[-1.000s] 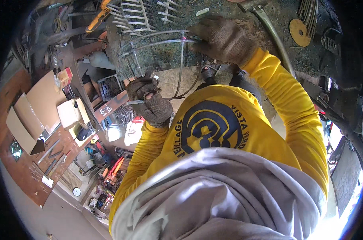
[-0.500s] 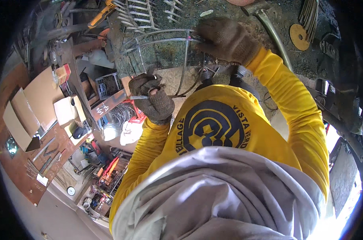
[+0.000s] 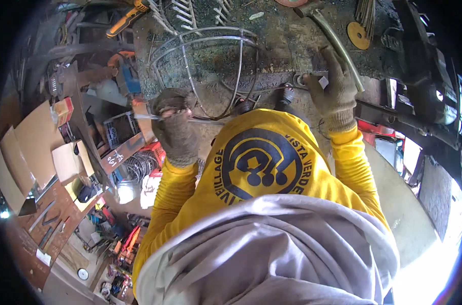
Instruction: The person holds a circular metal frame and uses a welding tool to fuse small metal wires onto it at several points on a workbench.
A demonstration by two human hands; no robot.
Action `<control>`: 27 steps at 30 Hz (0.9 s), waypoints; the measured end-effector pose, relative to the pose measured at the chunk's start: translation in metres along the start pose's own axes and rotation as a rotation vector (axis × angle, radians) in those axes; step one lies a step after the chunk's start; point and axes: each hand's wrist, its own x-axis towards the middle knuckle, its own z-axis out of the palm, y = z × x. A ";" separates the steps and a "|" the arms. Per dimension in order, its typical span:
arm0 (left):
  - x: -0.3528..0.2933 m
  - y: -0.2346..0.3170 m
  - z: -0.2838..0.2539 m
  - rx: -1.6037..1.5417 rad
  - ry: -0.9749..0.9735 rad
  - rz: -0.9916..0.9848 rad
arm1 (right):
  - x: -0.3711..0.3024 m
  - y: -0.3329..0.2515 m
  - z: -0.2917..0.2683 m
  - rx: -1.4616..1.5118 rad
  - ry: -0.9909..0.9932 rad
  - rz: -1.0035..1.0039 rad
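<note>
Shifted off the right end of the wire frame (image 3: pixel 240 57), the right hand (image 3: pixel 336 91) now hangs beside the handle of a hammer (image 3: pixel 334 40) on the bench (image 3: pixel 287 48), while the left hand (image 3: pixel 175 129) stays low at the frame's near end. Gloved left fingers close around a thin grey metal strip (image 3: pixel 146 117) that juts out on both sides; whether it is fixed to the frame cannot be told. On the right, thumb and fingers stand well apart, and contact with the handle, or with a small pale piece (image 3: pixel 323 82) showing between them, is unclear. Spanning the bench's near edge, the frame reaches toward the person. Its bowed rods are already linked by cross ribs, so the shape looks largely formed; what is left does not show.
</note>
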 end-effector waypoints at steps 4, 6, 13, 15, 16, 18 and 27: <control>0.004 -0.008 -0.042 0.101 -0.081 0.059 | -0.031 -0.037 0.006 0.020 -0.029 0.125; 0.007 0.002 -0.054 -0.435 -0.018 -0.366 | -0.043 -0.053 0.009 0.070 -0.053 0.120; 0.014 -0.010 -0.077 -0.474 -0.038 -0.464 | -0.121 -0.059 0.032 -0.011 -0.329 0.334; 0.016 -0.023 -0.083 -0.371 -0.095 -0.343 | -0.147 -0.047 0.033 -0.049 -0.429 0.427; 0.016 -0.030 -0.083 -0.333 -0.110 -0.291 | -0.159 -0.041 0.035 -0.065 -0.472 0.457; 0.012 -0.040 -0.085 -0.353 -0.174 -0.356 | -0.178 -0.038 0.034 -0.033 -0.518 0.515; -0.015 -0.031 -0.087 -0.408 -0.215 -0.703 | -0.127 -0.080 0.026 0.117 -0.685 0.424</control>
